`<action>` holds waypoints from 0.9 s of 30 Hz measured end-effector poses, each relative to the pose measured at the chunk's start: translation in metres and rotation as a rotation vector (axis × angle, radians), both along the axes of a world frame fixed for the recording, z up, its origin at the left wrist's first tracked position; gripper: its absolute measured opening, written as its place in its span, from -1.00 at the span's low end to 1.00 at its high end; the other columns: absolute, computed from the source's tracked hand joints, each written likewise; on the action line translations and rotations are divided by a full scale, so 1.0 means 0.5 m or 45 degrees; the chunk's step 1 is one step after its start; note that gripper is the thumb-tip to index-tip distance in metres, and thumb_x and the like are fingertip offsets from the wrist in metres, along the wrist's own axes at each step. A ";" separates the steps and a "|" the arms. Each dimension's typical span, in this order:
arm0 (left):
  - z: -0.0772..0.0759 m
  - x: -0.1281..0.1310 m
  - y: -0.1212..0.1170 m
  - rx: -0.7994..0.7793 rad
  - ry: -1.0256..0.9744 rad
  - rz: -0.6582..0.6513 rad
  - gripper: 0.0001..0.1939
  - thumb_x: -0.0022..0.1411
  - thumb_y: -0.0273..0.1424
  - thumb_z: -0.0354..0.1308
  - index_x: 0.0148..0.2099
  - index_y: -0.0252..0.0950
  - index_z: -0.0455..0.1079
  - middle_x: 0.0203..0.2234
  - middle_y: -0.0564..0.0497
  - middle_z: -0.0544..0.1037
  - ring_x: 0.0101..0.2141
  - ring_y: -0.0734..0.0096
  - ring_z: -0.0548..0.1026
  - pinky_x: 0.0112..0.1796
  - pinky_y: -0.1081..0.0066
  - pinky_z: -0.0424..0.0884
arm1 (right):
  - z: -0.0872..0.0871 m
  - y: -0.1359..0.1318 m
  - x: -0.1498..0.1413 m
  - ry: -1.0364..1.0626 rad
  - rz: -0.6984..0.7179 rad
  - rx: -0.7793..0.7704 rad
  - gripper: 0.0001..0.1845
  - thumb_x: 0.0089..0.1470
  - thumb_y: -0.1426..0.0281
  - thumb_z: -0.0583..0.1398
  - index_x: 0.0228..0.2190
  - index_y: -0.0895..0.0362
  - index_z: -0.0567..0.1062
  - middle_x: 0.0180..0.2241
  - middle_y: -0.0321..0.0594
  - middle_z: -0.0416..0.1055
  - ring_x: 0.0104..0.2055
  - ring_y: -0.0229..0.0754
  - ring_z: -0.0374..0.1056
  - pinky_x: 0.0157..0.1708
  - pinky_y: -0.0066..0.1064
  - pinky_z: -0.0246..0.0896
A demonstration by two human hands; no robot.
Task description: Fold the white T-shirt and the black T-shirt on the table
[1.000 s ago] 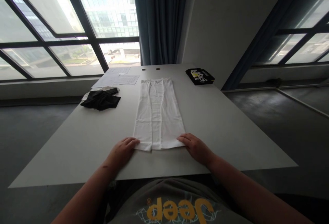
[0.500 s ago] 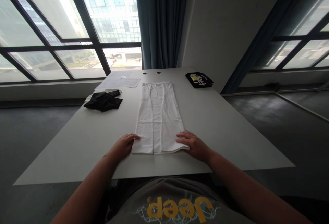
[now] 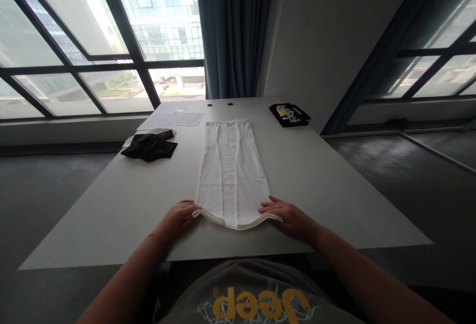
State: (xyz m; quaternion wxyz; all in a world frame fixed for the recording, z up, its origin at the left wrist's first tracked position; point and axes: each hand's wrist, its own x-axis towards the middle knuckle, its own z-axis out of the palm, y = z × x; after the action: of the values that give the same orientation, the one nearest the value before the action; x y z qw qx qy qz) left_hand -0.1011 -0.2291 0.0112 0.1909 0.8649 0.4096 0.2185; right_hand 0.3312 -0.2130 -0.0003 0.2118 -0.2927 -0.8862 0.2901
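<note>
A white garment, most likely a T-shirt (image 3: 229, 170), lies folded into a long strip on the white table (image 3: 320, 190), its sides turned in toward the middle. My left hand (image 3: 182, 217) is closed on its near left corner, the thumb hidden under the cloth. At the near right corner, my right hand (image 3: 288, 219) grips the edge, fingers on top. Both near corners are raised a little, and the hem sags between them onto the table.
To the left lies a small heap of black cloth (image 3: 150, 146) over white cloth. Papers (image 3: 182, 117) rest at the far left. A folded black garment with a print (image 3: 290, 115) is at the far right. Two small dark discs (image 3: 230, 104) sit near the far edge.
The near corners have come up off the table and the near edge has been drawn toward me and spread wider. Both hands have moved slightly nearer my body.
</note>
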 end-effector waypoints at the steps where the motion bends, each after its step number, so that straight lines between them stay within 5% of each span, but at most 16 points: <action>1: 0.009 0.003 -0.009 -0.034 -0.025 0.039 -0.68 0.44 -0.27 -0.01 -0.08 -0.19 0.58 -0.20 -0.07 0.71 -0.15 0.25 0.63 0.04 0.26 0.47 | 0.011 -0.010 0.003 0.018 0.014 -0.062 -0.62 0.42 0.17 0.07 -0.01 0.02 0.63 0.00 -0.15 0.63 0.11 -0.03 0.52 0.35 0.01 0.12; 4: 0.037 0.017 -0.034 -0.140 -0.113 0.156 -0.61 0.48 -0.18 -0.06 -0.19 -0.22 0.54 -0.35 -0.02 0.66 -0.32 0.32 0.59 -0.18 0.39 0.51 | 0.048 -0.037 0.009 0.098 -0.117 -0.279 -0.54 0.40 0.07 0.07 -0.24 0.09 0.64 -0.28 -0.22 0.64 -0.23 -0.10 0.55 -0.01 -0.23 0.42; 6: 0.049 0.030 -0.041 -0.143 -0.240 0.276 -0.59 0.49 -0.14 -0.07 -0.17 -0.24 0.51 -0.37 -0.01 0.63 -0.34 0.33 0.57 -0.22 0.40 0.48 | 0.071 -0.040 0.005 0.192 -0.335 -0.391 -0.47 0.37 -0.01 0.08 -0.35 0.12 0.58 -0.42 -0.26 0.56 -0.37 -0.14 0.46 -0.29 -0.35 0.38; 11: 0.056 0.063 0.009 -0.115 -0.515 0.523 -0.59 0.47 -0.07 -0.03 -0.04 -0.27 0.47 -0.27 0.00 0.61 -0.21 0.28 0.54 -0.15 0.38 0.44 | 0.100 0.029 -0.030 0.327 -0.657 -0.406 -0.48 0.29 -0.06 0.10 -0.33 0.13 0.54 -0.39 -0.25 0.52 -0.34 -0.13 0.41 -0.32 -0.38 0.28; 15: 0.042 0.083 0.098 -0.161 -0.528 0.610 -0.61 0.46 -0.08 -0.05 -0.11 -0.25 0.44 -0.33 0.05 0.58 -0.25 0.31 0.51 -0.21 0.42 0.39 | 0.078 0.130 -0.057 0.254 -0.842 -0.336 -0.54 0.27 0.03 0.09 -0.27 0.14 0.56 -0.32 -0.21 0.58 -0.26 -0.09 0.45 -0.27 -0.38 0.27; 19: 0.011 0.093 0.181 -0.217 -0.219 0.799 -0.70 0.43 -0.19 -0.04 -0.19 -0.21 0.44 -0.43 0.07 0.55 -0.36 0.34 0.48 -0.33 0.44 0.28 | 0.031 0.208 -0.064 -0.075 -0.972 -0.209 -0.66 0.23 0.19 0.14 -0.25 0.16 0.60 -0.27 -0.14 0.62 -0.21 -0.09 0.48 -0.25 -0.42 0.22; 27: -0.039 0.094 0.225 -0.129 0.249 0.963 -0.68 0.48 -0.13 -0.05 -0.02 -0.12 0.48 -0.26 -0.07 0.68 -0.22 0.16 0.61 -0.27 0.36 0.27 | -0.025 0.234 -0.058 -0.329 -1.006 0.153 -0.63 0.36 0.18 0.06 -0.10 0.07 0.61 -0.25 -0.11 0.64 -0.19 -0.06 0.52 -0.22 -0.39 0.19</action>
State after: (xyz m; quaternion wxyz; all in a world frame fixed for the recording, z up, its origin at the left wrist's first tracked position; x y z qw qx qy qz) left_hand -0.0541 -0.1167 -0.0086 0.0994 0.6590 0.7260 0.1695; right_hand 0.3025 -0.0957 -0.0127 0.2105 -0.6313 -0.7403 0.0953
